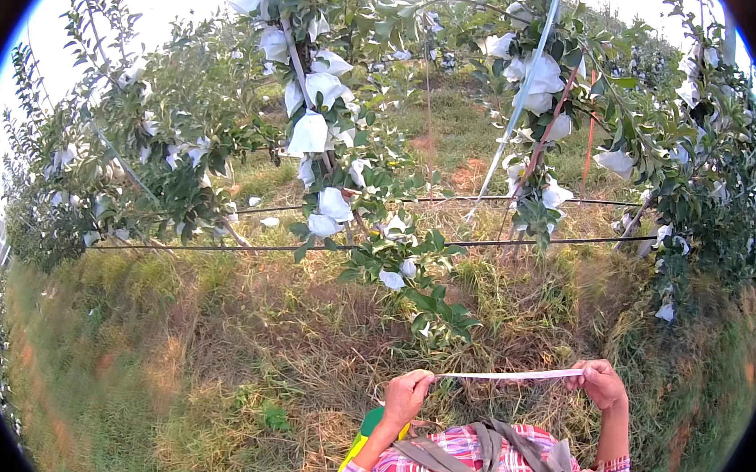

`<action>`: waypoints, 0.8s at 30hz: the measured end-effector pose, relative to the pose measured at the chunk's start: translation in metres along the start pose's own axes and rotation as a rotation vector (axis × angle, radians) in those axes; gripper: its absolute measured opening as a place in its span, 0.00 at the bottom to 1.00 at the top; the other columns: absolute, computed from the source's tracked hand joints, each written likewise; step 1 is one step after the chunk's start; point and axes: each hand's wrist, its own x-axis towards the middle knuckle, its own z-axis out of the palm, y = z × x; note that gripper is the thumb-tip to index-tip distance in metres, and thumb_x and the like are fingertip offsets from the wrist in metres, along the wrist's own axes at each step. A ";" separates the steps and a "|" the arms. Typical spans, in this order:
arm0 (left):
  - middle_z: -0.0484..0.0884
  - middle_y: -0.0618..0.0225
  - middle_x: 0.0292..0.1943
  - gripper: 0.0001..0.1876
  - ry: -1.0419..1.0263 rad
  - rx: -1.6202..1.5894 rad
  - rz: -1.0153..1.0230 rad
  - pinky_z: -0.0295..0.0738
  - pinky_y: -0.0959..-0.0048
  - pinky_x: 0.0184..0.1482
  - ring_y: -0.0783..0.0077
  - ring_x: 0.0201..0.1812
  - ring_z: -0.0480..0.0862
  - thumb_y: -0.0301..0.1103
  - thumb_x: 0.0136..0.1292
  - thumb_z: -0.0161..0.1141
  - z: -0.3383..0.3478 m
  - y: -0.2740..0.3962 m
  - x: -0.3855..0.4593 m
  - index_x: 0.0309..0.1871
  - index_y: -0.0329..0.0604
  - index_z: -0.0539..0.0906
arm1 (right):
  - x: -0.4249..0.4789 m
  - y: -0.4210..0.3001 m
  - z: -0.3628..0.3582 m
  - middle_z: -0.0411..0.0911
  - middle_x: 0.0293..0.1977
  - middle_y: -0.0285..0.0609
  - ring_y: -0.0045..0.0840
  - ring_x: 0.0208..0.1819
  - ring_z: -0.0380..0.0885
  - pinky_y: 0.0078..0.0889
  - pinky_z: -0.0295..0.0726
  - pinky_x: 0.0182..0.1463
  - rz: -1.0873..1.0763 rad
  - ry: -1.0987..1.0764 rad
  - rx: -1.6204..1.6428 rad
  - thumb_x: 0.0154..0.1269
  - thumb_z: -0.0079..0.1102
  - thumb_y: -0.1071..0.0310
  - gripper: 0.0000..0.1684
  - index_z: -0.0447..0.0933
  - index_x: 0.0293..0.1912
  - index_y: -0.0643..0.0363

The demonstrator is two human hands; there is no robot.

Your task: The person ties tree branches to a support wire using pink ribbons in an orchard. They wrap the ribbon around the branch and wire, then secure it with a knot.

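A narrow whitish strip [509,376] is stretched nearly level between my two hands, in front of my chest. My left hand [407,397] pinches its left end between thumb and fingers. At the right end, my right hand [599,383] grips the strip with curled fingers. Beyond the hands stand fruit trees with many white bags on their branches; one white bag [309,133] hangs on the middle tree. A low leafy branch [440,307] with small white bags reaches down just ahead of my hands. Grey-brown cloth straps [445,460] cross my plaid shirt.
Black horizontal lines [498,242] run low across the tree row. A pale slanting strap [529,81] and a reddish one [552,116] hang by the right tree. A green and yellow item [366,430] is beside my left forearm. Dry grass covers the ground.
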 end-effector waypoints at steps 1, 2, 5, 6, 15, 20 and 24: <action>0.82 0.60 0.28 0.08 -0.080 -0.016 0.004 0.73 0.68 0.30 0.60 0.27 0.81 0.34 0.62 0.56 -0.001 -0.001 0.000 0.36 0.40 0.83 | 0.005 -0.006 0.016 0.79 0.36 0.50 0.38 0.42 0.78 0.40 0.75 0.47 -0.074 0.033 0.105 0.64 0.58 0.61 0.14 0.76 0.28 0.61; 0.81 0.61 0.28 0.09 -0.147 0.001 0.025 0.73 0.68 0.31 0.59 0.28 0.81 0.35 0.62 0.56 -0.003 -0.003 -0.001 0.36 0.41 0.83 | 0.015 -0.013 0.041 0.79 0.37 0.51 0.39 0.46 0.77 0.42 0.73 0.53 -0.146 0.058 0.219 0.64 0.57 0.61 0.14 0.76 0.27 0.60; 0.80 0.62 0.27 0.10 -0.298 0.043 0.082 0.73 0.66 0.32 0.59 0.29 0.81 0.38 0.63 0.55 0.000 -0.011 -0.006 0.39 0.43 0.82 | 0.030 -0.011 0.070 0.79 0.42 0.48 0.40 0.56 0.72 0.49 0.59 0.66 -0.244 0.035 0.519 0.69 0.51 0.59 0.15 0.75 0.29 0.57; 0.81 0.62 0.28 0.10 -0.318 0.048 0.080 0.73 0.66 0.33 0.59 0.30 0.81 0.37 0.63 0.55 0.000 -0.013 -0.008 0.39 0.43 0.82 | 0.036 -0.010 0.074 0.79 0.43 0.48 0.40 0.56 0.72 0.49 0.59 0.66 -0.266 -0.020 0.592 0.70 0.49 0.58 0.16 0.75 0.29 0.57; 0.81 0.64 0.28 0.07 -0.183 0.040 0.214 0.75 0.71 0.32 0.67 0.28 0.82 0.30 0.61 0.57 -0.030 -0.029 -0.015 0.39 0.41 0.83 | 0.050 -0.025 0.100 0.67 0.24 0.34 0.21 0.25 0.68 0.36 0.71 0.45 -0.345 -0.070 0.803 0.76 0.36 0.56 0.20 0.72 0.34 0.57; 0.82 0.62 0.33 0.09 -0.233 0.087 0.156 0.75 0.65 0.36 0.57 0.34 0.82 0.36 0.61 0.59 -0.044 -0.028 -0.019 0.40 0.43 0.83 | 0.046 -0.005 0.091 0.64 0.22 0.32 0.15 0.18 0.62 0.24 0.67 0.30 -0.311 0.177 0.888 0.74 0.40 0.56 0.20 0.72 0.30 0.56; 0.82 0.60 0.33 0.10 -0.209 0.073 0.198 0.75 0.66 0.35 0.57 0.34 0.82 0.35 0.61 0.59 -0.051 -0.030 -0.023 0.40 0.40 0.83 | 0.042 0.006 0.077 0.64 0.22 0.33 0.14 0.15 0.57 0.19 0.60 0.21 -0.293 0.237 0.809 0.73 0.43 0.55 0.19 0.72 0.29 0.55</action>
